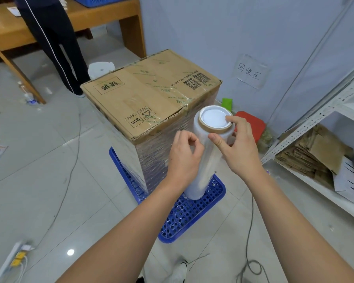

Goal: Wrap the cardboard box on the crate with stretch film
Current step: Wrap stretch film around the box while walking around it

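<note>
A brown cardboard box (149, 92) stands on a blue perforated plastic crate (192, 213) on the floor. Clear stretch film (161, 156) covers the box's sides. A roll of stretch film (208, 160) stands upright on the crate's near corner, its cardboard core at the top. My right hand (239, 146) grips the roll's top, thumb on its side and a finger on the core rim. My left hand (184, 156) is against the roll's left side and pinches the film with thumb and forefinger.
A person in dark trousers (55, 43) stands behind the box by a wooden table (102, 19). A white metal shelf (319, 148) with flattened cardboard is at the right. Red and green items (251, 123) lie by the wall. Cables (70, 170) and a power strip (16, 256) cross the tiled floor.
</note>
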The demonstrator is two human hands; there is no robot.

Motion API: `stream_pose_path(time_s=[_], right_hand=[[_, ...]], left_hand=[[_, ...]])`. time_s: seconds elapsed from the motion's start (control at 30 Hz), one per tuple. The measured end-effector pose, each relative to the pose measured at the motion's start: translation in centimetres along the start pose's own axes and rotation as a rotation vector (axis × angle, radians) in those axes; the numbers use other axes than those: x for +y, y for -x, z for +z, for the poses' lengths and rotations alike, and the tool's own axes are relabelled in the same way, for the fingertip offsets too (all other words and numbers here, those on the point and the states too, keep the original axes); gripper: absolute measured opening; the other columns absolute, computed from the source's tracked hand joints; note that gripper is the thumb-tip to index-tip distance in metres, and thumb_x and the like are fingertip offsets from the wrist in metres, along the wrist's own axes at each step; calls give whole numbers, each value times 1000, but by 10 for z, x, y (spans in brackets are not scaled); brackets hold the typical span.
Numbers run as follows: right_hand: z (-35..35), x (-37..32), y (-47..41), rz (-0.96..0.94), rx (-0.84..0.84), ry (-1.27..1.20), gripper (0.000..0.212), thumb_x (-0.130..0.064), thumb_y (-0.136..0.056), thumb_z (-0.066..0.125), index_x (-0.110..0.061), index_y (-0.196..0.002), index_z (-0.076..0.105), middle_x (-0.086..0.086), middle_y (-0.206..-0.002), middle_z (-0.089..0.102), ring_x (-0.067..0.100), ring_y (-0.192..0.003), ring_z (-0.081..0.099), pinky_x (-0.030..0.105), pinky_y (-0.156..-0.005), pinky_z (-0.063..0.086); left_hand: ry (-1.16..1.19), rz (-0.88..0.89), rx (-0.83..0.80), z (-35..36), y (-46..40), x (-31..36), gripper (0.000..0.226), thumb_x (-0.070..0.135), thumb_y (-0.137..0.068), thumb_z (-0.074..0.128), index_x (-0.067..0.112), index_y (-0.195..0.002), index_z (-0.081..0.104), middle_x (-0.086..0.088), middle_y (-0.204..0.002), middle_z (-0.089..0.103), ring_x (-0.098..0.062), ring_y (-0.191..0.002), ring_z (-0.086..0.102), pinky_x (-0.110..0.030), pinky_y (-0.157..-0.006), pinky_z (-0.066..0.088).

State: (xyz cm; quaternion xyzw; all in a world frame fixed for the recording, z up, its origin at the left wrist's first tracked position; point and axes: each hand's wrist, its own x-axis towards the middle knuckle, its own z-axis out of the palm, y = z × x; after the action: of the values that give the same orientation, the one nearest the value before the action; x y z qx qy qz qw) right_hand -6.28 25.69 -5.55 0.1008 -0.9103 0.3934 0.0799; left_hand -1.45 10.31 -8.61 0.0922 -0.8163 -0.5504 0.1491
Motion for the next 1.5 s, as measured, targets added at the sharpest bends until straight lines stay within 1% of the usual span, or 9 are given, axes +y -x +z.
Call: stream_pose_path(time_s=[0.3, 0.43, 0.57, 0.8, 0.9, 1.0, 1.17, 1.33, 1.5], right_hand=[[-1, -1, -1, 13, -28, 34, 67, -69, -83, 65, -36, -137, 42, -6, -137, 43, 5, -105, 47, 41, -93, 49], [-6, -1, -10, -84, -67, 71, 64, -65, -84, 66, -25, -130, 48, -1, -148, 36, 13, -122, 49, 33, -92, 44], [-13, -1, -21, -105, -161, 7, 59, -57, -77, 78, -22, -114, 48, -1, -164, 27, 11, -150, 26, 26, -103, 28], [-10, -4, -20, -90, -85, -18, 61, -60, -70, 83, -25, -100, 43, -3, -160, 38, 9, -141, 39, 31, -96, 35], [-8, -7, -18, -102, -62, 14, 64, -58, -70, 85, -19, -99, 42, 0, -158, 40, 11, -142, 38, 28, -94, 35], [-5, -7, -17, -129, -43, 14, 66, -53, -69, 88, -15, -96, 41, 2, -151, 43, 12, -139, 39, 29, -96, 37], [-1, -7, -21, -127, -58, 26, 71, -59, -63, 87, -15, -97, 42, 1, -149, 41, 9, -128, 38, 28, -93, 35], [-10, -5, -24, -145, -180, 19, 48, -46, -84, 78, -13, -98, 46, 3, -158, 36, 11, -143, 31, 29, -106, 30], [-8, -7, -27, -115, -108, 14, 42, -45, -85, 78, -16, -91, 49, -3, -129, 51, 2, -116, 44, 13, -87, 34]], left_hand=[[92, -29, -59, -4, 6, -8, 6, 25, -103, 58, 23, -99, 54, 4, -96, 65, -17, -93, 62, -46, -82, 52], [153, -49, -145, -12, 2, -6, 16, 15, -97, 67, 24, -106, 58, 8, -98, 67, -10, -97, 64, -37, -89, 54], [141, -58, -168, -17, -4, -8, 15, 9, -96, 71, 20, -103, 65, 5, -96, 70, -9, -91, 65, -26, -85, 54], [45, -8, -190, -20, -6, -10, 11, 10, -99, 66, 20, -103, 70, 5, -105, 67, -1, -92, 61, -11, -81, 46], [53, -29, -195, -23, -6, -11, 17, 11, -99, 66, 28, -100, 69, 6, -105, 67, -1, -94, 62, -14, -83, 48], [53, -56, -206, -27, -5, -14, 19, 12, -99, 65, 31, -99, 68, 6, -105, 67, -9, -98, 64, -29, -88, 53], [0, -57, -219, -34, -1, -15, 12, 14, -100, 65, 25, -104, 69, 7, -107, 66, -8, -98, 62, -29, -88, 52], [-6, -90, -212, -37, 2, -17, 14, 16, -102, 62, 27, -105, 69, 6, -108, 65, -7, -100, 62, -30, -90, 53], [-14, -84, -227, -34, 4, -14, 14, 19, -104, 59, 29, -99, 67, 8, -108, 62, 3, -95, 58, -18, -83, 44]])
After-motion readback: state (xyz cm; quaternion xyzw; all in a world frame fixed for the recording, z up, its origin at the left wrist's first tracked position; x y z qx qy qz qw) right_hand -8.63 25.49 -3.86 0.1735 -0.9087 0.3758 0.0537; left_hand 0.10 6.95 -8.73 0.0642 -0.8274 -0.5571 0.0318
